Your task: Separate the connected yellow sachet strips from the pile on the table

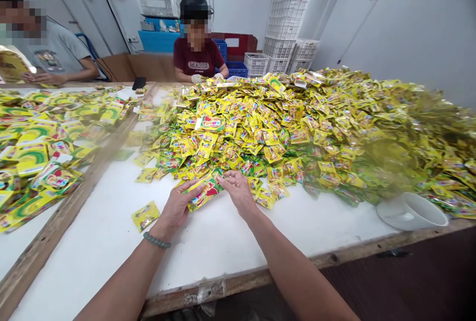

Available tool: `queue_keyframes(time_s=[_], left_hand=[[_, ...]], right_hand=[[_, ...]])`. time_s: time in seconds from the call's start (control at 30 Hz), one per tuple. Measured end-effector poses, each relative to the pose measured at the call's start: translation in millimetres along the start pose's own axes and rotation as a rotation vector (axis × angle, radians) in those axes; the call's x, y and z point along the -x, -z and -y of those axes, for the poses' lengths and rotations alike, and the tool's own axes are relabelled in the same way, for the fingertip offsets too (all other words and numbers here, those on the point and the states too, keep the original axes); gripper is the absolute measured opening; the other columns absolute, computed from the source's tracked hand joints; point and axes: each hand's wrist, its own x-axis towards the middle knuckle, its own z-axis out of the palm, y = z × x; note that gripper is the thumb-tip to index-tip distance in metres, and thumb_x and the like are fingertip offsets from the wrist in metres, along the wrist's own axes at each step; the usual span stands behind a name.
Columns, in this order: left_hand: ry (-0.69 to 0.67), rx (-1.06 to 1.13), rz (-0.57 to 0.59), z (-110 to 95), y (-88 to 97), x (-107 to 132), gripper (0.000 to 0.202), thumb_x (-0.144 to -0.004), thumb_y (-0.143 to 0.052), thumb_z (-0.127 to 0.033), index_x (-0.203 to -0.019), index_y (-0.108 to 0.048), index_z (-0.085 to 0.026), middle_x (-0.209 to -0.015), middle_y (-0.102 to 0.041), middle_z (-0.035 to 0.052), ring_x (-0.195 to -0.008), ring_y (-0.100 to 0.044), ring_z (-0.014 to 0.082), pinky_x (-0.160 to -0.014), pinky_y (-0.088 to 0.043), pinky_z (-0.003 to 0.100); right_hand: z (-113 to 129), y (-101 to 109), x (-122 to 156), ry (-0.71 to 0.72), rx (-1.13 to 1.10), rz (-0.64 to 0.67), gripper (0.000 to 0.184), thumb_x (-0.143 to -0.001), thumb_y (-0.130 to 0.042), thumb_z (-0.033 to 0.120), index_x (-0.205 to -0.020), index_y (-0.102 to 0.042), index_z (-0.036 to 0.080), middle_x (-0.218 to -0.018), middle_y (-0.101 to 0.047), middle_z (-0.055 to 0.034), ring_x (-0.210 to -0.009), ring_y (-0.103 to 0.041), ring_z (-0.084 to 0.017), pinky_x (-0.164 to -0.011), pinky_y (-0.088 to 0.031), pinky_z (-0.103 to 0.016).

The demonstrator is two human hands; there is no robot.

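Observation:
My left hand (176,208) grips a larger yellow-green packet (204,192) with a red picture, holding it just above the white table (208,241). My right hand (238,189) rests at the near edge of a huge heap of small yellow sachets (297,122), fingers curled onto the sachets beside the packet's open end. What the right fingers pinch is hidden. A green bead bracelet (156,240) circles my left wrist.
One loose sachet (146,215) lies left of my hands. A white bowl (411,212) sits at the right table edge. Larger packets (40,152) cover the left table beyond a wooden divider (67,207). Two people work at the far side, with stacked white crates (290,18) behind.

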Motion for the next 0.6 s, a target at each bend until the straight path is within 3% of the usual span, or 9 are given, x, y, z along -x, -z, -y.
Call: queue_keyframes(time_s=[0.07,0.23,0.37,0.47,0.6], left_hand=[[0.019,-0.018,0.015,-1.7,1.3,-0.1,0.048,-0.053,-0.091,-0.027,-0.095,-0.073,-0.015,-0.082,-0.077,0.0057,-0.077,-0.072,0.0207,-0.073,-0.057,0.029],[0.01,-0.027,0.028,-3.4,-0.6,-0.4,0.047,-0.051,-0.091,-0.028,-0.092,-0.074,-0.015,-0.08,-0.076,0.0054,-0.071,-0.071,0.0199,-0.069,-0.056,0.028],[-0.013,-0.004,0.005,-0.5,-2.0,0.4,0.043,-0.05,-0.091,-0.031,-0.086,-0.074,-0.016,-0.078,-0.076,0.0037,-0.067,-0.069,0.0177,-0.067,-0.055,0.027],[-0.004,-0.003,0.04,2.2,-0.5,0.7,0.04,-0.051,-0.09,-0.033,-0.082,-0.073,-0.015,-0.075,-0.075,0.0029,-0.065,-0.068,0.0169,-0.065,-0.053,0.026],[-0.001,-0.013,0.05,0.3,-1.3,0.6,0.04,-0.053,-0.089,-0.033,-0.085,-0.073,-0.016,-0.077,-0.075,0.0031,-0.068,-0.069,0.0169,-0.066,-0.053,0.025]], right_hand=[[1.9,-0.2,1.0,0.0,0.014,0.046,0.026,-0.084,-0.064,0.044,-0.075,-0.077,0.023,-0.11,-0.064,-0.0062,-0.114,-0.047,-0.026,-0.105,-0.031,-0.044],[5.6,-0.7,1.8,0.08,0.126,-0.089,0.018,-0.085,-0.066,0.038,-0.086,-0.078,0.025,-0.118,-0.061,-0.007,-0.121,-0.041,-0.027,-0.109,-0.026,-0.045],[10.0,-10.6,9.2,0.115,0.151,0.093,0.033,-0.093,-0.053,0.04,-0.075,-0.077,0.026,-0.127,-0.058,-0.0041,-0.124,-0.035,-0.029,-0.108,-0.025,-0.048],[11.4,-14.9,13.0,0.086,0.133,0.187,0.035,-0.091,-0.057,0.047,-0.072,-0.076,0.024,-0.134,-0.055,-0.003,-0.126,-0.031,-0.03,-0.108,-0.025,-0.051],[10.5,-11.8,10.1,0.029,0.093,0.18,0.028,-0.084,-0.065,0.048,-0.076,-0.077,0.025,-0.13,-0.057,-0.0035,-0.127,-0.033,-0.03,-0.109,-0.026,-0.051]])
